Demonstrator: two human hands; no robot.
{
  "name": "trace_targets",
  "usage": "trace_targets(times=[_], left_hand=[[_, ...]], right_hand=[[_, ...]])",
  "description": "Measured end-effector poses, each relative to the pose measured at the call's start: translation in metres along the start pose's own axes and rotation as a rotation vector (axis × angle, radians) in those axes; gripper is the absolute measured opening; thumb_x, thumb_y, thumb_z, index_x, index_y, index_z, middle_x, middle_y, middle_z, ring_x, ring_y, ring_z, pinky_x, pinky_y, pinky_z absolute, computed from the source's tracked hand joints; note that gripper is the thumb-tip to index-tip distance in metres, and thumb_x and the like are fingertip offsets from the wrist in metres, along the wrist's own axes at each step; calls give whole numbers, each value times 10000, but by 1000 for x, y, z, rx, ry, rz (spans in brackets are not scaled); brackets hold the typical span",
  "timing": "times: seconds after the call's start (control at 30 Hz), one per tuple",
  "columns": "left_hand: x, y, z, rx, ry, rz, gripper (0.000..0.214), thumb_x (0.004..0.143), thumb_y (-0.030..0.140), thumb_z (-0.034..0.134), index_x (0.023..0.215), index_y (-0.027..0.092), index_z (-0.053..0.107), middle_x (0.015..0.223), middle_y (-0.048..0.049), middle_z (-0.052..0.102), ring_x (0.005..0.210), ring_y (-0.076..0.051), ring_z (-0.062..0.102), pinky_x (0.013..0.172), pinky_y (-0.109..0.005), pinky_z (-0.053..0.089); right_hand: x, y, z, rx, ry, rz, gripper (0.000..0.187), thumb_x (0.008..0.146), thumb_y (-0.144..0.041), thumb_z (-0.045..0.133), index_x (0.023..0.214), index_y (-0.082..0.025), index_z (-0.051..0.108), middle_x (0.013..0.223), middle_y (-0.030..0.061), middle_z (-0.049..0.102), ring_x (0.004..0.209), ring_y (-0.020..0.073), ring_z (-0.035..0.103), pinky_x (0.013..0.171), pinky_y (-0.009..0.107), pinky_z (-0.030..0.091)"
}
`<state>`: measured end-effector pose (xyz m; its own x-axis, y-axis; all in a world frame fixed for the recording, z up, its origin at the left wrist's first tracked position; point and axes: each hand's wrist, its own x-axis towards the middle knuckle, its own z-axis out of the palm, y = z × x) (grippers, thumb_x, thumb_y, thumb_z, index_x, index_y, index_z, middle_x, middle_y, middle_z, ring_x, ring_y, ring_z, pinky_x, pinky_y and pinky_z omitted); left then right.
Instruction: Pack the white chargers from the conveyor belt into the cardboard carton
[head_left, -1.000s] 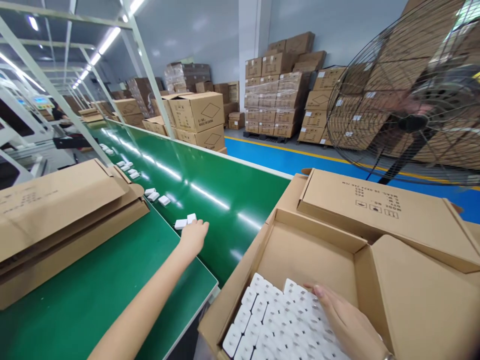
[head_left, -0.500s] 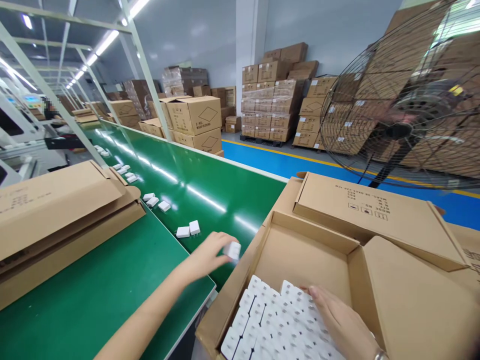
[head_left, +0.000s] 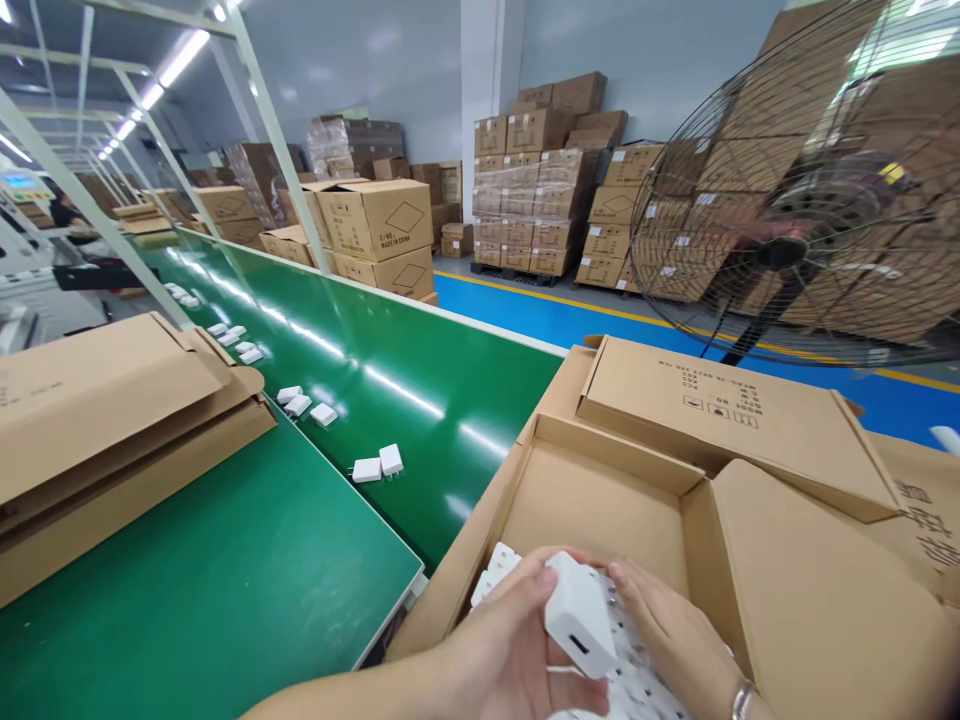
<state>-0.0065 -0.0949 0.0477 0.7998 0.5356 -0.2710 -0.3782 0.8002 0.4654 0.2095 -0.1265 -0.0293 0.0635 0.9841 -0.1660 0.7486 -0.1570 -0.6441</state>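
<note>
And at lower centre the left hand (head_left: 510,625) has its fingers wrapped round a white charger (head_left: 581,612) over the packed rows (head_left: 639,668) in the open carton (head_left: 600,490), right hand (head_left: 675,625) (flattened, seemingly holding nothing) alongside: a placing step, I'd judge, calling for careful lining-up.

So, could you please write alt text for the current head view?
The left hand holds a white adapter over packed adapters in an open cardboard box, the right hand close beside it. To the left, loose adapters lie on a green conveyor.
</note>
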Motion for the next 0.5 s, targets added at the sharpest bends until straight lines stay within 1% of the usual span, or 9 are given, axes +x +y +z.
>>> trace_targets(times=[0.1, 0.17, 0.23, 0.33, 0.43, 0.5], left_hand=[[-3, -6, 1, -26, -14, -61, 452, 765, 570, 717, 1024, 248, 534, 900, 1, 655, 696, -145, 634, 739, -316, 471], [-2, -10, -4, -50, -7, -70, 448, 759, 581, 710, 987, 239, 533, 901, -7, 668, 702, -161, 638, 782, -350, 465], [-1, -15, -10, -71, 11, -86, 467, 762, 606, 681, 970, 203, 569, 871, -29, 670, 709, -174, 634, 825, -371, 449], [2, -20, -17, -80, 22, -128, 555, 776, 670, 606, 905, 131, 640, 823, -66, 661, 729, -192, 630, 858, -371, 419], [2, -19, -19, -82, 23, -157, 572, 811, 695, 540, 867, 138, 654, 765, -52, 656, 694, -173, 613, 840, -352, 404], [2, -18, -17, -93, 31, -163, 543, 819, 678, 549, 881, 148, 653, 722, -36, 647, 656, -149, 588, 803, -326, 401]], right_hand=[[1, 4, 1, -12, -4, 15, 515, 956, -572, 219, 872, -297, 645, 960, 35, 730, 1051, 249, 652, 897, 362, 516], [1, 5, 1, -12, -6, 26, 504, 956, -565, 232, 908, -300, 658, 1008, 31, 735, 1075, 242, 646, 894, 351, 518], [1, 6, 0, -8, -12, 35, 503, 957, -563, 232, 935, -304, 663, 1021, 26, 735, 1075, 239, 648, 896, 349, 519], [0, 5, -1, -8, -27, 39, 516, 958, -570, 219, 961, -306, 662, 1053, 33, 733, 1083, 251, 643, 924, 378, 506], [0, 3, -2, -12, -34, 42, 523, 963, -565, 209, 983, -301, 661, 1155, 44, 714, 1117, 257, 627, 948, 393, 491], [0, 3, -2, -11, -31, 36, 514, 963, -558, 215, 985, -302, 660, 1153, 38, 716, 1115, 252, 630, 946, 384, 492]])
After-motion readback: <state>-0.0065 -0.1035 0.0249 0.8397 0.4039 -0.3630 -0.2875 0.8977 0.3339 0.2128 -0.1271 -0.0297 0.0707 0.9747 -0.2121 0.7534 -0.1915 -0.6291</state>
